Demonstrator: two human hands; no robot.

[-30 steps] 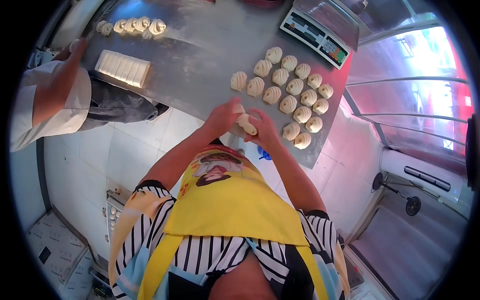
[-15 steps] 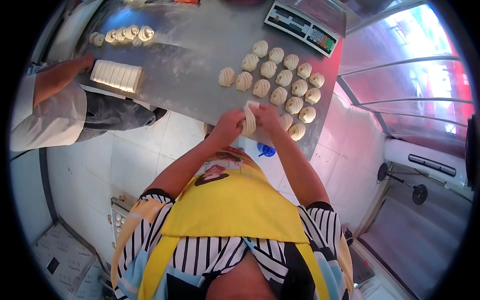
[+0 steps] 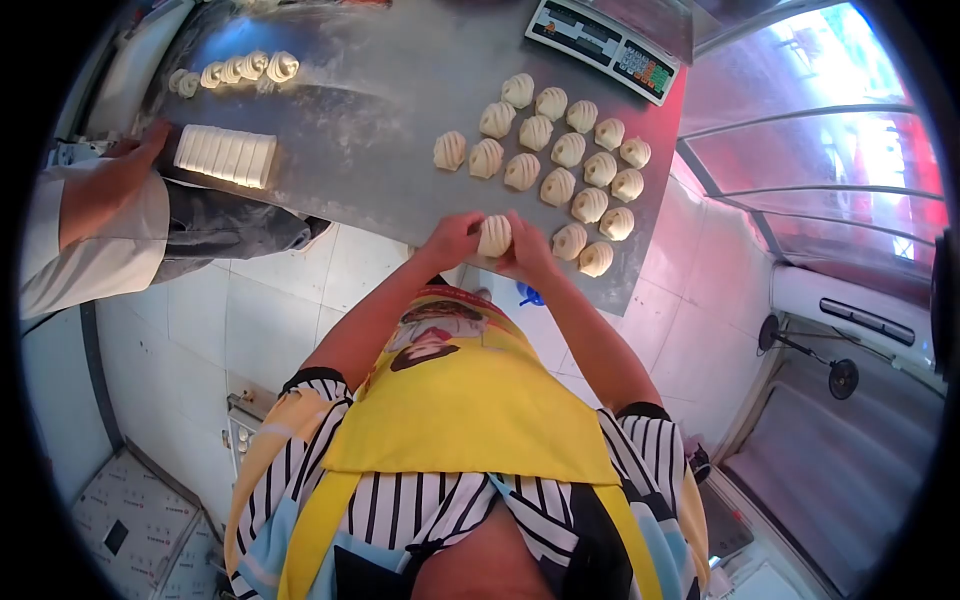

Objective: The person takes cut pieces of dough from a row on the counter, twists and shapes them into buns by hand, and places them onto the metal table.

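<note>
A ridged, rounded piece of dough [image 3: 494, 236] is held at the near edge of the metal table [image 3: 350, 170]. My left hand [image 3: 452, 242] grips its left side, and my right hand [image 3: 527, 250] has its fingers closed on its right side. Beyond and to the right of my hands, several shaped dough buns [image 3: 536, 132] stand in slanting rows. The bun [image 3: 569, 241] closest to my right hand sits just to its right. The underside of the held piece is hidden.
A digital scale [image 3: 602, 45] stands at the table's far right. On the left lie a sliced dough block [image 3: 226, 156] and several twisted dough pieces [image 3: 250, 66]. A co-worker's arm [image 3: 112, 190] reaches to the table's left edge. A blue object [image 3: 529, 294] shows below the table edge.
The dough between my hands was stretched long, then looped upright, and is now a compact rounded shape. The co-worker's hand has shifted beside the dough block. The view has moved slightly.
</note>
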